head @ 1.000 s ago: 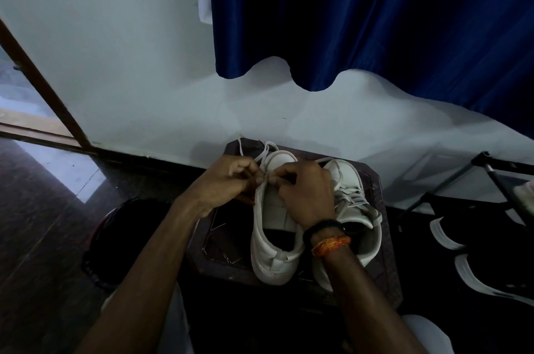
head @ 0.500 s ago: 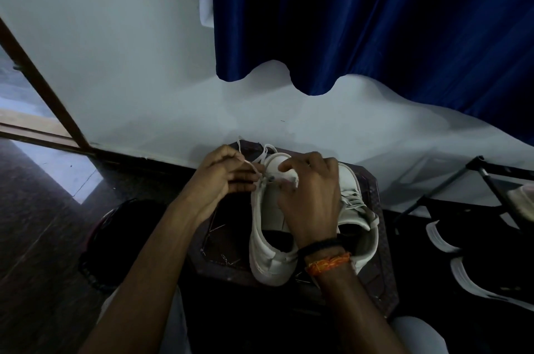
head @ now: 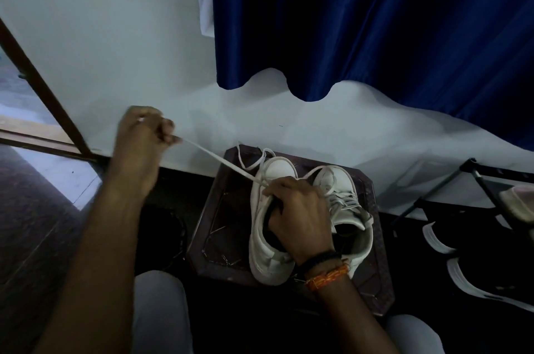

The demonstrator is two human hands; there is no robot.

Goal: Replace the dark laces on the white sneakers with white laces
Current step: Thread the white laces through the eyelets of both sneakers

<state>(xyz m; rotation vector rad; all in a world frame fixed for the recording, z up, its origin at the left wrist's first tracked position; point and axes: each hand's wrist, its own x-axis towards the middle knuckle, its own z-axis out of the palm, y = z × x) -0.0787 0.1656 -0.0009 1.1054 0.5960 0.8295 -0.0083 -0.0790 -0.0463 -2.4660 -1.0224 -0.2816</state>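
Two white sneakers stand side by side on a dark stool [head: 213, 241], toes toward the wall. My left hand [head: 141, 137] pinches a white lace [head: 219, 161] and holds it stretched taut up and to the left of the left sneaker [head: 264, 249]. My right hand [head: 300, 215] grips that sneaker at its tongue and opening, fingers curled into it. A loose loop of the lace lies past its toe. The right sneaker [head: 339, 183] carries pale laces across its front. No dark lace shows.
A blue curtain [head: 375, 21] hangs over the white wall behind the stool. A dark metal rack [head: 474, 174] and black shoes with white soles [head: 462, 272] sit at the right. A dark round object [head: 167, 232] lies left of the stool. My knees are below.
My left hand drew away from the sneaker, up and left, pulling the white lace out long. My right hand shifted from the eyelets to gripping the sneaker's opening.
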